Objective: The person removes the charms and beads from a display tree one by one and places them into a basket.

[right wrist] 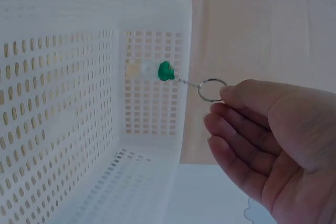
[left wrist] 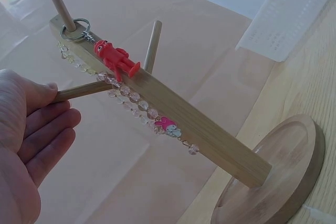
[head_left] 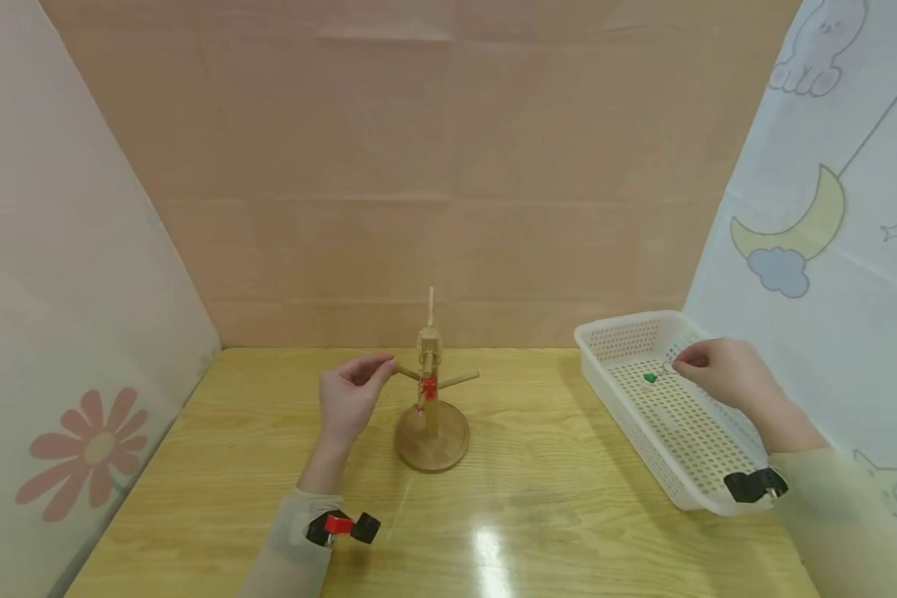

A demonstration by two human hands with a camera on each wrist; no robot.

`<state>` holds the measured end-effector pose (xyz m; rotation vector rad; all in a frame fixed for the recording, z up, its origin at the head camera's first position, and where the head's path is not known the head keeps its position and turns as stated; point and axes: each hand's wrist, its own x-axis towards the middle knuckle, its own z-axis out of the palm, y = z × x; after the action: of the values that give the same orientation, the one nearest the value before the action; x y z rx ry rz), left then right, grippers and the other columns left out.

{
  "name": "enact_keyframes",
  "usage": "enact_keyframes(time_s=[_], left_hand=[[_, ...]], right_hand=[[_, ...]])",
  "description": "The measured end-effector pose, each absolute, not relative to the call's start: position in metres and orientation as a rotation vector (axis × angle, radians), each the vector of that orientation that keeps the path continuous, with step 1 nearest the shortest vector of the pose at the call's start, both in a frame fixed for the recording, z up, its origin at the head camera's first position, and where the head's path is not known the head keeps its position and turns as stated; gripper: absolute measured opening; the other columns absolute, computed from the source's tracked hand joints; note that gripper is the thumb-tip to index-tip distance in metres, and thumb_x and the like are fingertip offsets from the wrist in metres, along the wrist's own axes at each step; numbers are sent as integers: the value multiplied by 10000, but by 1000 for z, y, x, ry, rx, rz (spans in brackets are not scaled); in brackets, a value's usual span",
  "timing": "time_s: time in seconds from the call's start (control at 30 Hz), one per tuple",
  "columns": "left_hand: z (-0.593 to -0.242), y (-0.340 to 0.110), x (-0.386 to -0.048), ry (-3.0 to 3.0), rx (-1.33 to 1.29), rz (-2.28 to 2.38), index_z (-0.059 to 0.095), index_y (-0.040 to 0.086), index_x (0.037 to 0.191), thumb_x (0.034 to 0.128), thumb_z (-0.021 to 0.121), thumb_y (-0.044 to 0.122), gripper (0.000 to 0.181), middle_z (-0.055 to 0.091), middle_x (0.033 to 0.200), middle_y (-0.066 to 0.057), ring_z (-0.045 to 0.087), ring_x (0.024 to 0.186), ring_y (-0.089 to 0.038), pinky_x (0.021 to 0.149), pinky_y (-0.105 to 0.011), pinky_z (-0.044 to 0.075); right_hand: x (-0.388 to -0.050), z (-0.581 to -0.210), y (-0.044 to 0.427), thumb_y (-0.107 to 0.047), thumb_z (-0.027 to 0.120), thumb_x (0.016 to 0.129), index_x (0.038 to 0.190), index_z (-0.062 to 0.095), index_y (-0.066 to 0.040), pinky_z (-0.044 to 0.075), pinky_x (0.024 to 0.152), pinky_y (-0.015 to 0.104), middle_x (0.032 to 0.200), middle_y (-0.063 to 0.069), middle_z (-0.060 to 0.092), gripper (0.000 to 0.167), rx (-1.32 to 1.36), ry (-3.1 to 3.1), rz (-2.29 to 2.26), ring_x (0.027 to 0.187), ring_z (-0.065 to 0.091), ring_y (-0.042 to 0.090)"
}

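Observation:
My left hand (head_left: 344,399) pinches the end of a wooden peg (left wrist: 81,91) on an upright wooden stand (left wrist: 210,140) with a round base (head_left: 448,448). A red figure keychain (left wrist: 115,59) hangs by its ring from the stand's upper peg (left wrist: 56,1). Down the post's side hangs a string of clear pink beads (left wrist: 134,103) with a small pink-and-white charm. Over the white basket, my right hand (head_left: 721,374) pinches a keychain's metal ring (right wrist: 211,90) between thumb and finger. From it dangles a green charm (right wrist: 166,71) with a pale, see-through lower part.
The white perforated plastic basket (head_left: 628,415) stands on the right of the wooden table (head_left: 538,498). A tan backdrop (head_left: 493,166) rises behind the table, with printed white sheets on both sides. Another bare peg (head_left: 459,379) sticks out from the stand's right.

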<state>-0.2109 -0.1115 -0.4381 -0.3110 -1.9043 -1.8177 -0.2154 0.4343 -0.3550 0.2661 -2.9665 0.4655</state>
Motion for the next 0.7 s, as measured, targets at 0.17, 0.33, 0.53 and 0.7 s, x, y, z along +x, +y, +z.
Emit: enact_keyframes(time_s=[0.17,0.33,0.53,0.7], left_hand=[[-439,-112,-211,-1912,-313,-1800,834,-28,994,920,849,22,90,804,919,-166,780,803,-131,727,-217,613],[-440,-112,-212,-1901,-331,-1782,835,-30,986,917,848,10,81,803,909,-168,767,788,-72,721,-210,611],[-441,-112,-212,-1888,-343,-1793,832,-39,984,916,845,3,81,799,903,-183,773,790,-84,717,-217,614],[-440,-112,-211,-1879,-350,-1811,827,-50,992,924,834,-7,81,798,911,-192,779,804,-95,724,-224,618]], right_hand=[[-229,-359,439,-143,774,990,993,803,7,591,760,505,909,72,785,153,391,-2998,447,840,726,273],[-234,-371,441,-139,781,991,967,801,-46,588,723,407,894,-7,770,98,492,-3048,468,807,700,166],[-238,-387,448,-99,790,972,947,798,-73,583,701,327,886,-58,757,37,582,-3105,504,796,682,115],[-238,-393,453,-41,807,923,937,801,-55,595,702,300,890,-35,766,21,628,-3125,525,792,700,125]])
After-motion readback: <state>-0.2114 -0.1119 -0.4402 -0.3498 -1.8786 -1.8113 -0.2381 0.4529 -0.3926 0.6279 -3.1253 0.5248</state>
